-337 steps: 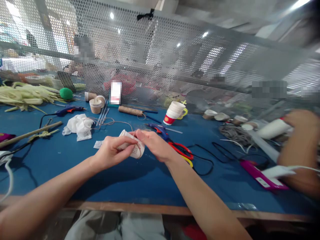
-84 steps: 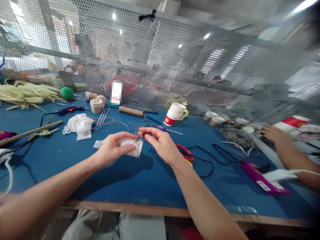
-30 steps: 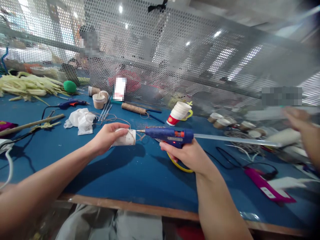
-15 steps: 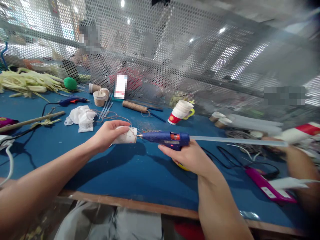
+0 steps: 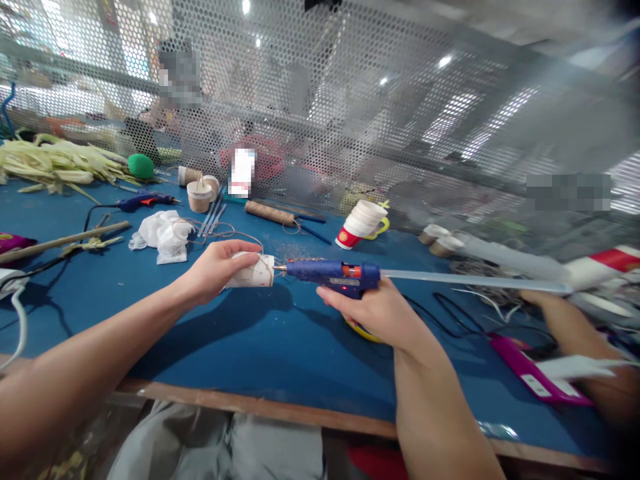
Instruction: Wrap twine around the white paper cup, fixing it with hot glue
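My left hand (image 5: 213,270) is wrapped round a small white paper cup (image 5: 255,272) held on its side above the blue table (image 5: 240,347), with thin brown twine hanging at the cup's end. My right hand (image 5: 373,310) grips a blue hot glue gun (image 5: 335,273) with a long clear glue stick (image 5: 475,281) running out of its back. The gun's metal nozzle points left and touches the cup's end by the twine.
On the table lie a white cloth (image 5: 163,237), a twine spool (image 5: 267,213), a second glue gun (image 5: 145,199), stacked cups (image 5: 357,223), a stick (image 5: 60,241), pale husks (image 5: 55,163) and a magenta tool (image 5: 530,373). Another person's arm (image 5: 575,333) works at right. A perforated screen (image 5: 325,113) stands behind.
My right hand went from pinching the twine at the cup to holding the glue gun, whose nozzle has closed in on the cup. The neighbour's arm has shifted at right.
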A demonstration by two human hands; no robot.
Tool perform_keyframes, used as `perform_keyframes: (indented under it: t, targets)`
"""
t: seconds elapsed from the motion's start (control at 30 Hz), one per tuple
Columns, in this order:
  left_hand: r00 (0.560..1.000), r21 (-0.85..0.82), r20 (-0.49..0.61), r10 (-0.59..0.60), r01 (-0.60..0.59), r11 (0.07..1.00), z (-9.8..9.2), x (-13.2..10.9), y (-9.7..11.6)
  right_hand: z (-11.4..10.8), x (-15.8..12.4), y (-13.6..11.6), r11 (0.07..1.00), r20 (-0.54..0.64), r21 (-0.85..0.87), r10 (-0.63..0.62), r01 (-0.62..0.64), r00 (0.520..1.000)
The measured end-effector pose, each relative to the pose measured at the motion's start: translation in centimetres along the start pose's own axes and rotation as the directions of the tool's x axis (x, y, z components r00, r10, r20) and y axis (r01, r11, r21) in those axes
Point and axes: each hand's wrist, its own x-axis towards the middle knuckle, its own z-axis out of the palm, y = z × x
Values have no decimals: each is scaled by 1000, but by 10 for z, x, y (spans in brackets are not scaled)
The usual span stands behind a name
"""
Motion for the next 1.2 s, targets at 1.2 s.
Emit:
perform_keyframes:
  t: [1.2]
  targets:
    - [999, -13, 19, -29, 30, 999, 2, -3, 3, -6, -1, -4, 997, 97, 72, -29, 22, 995]
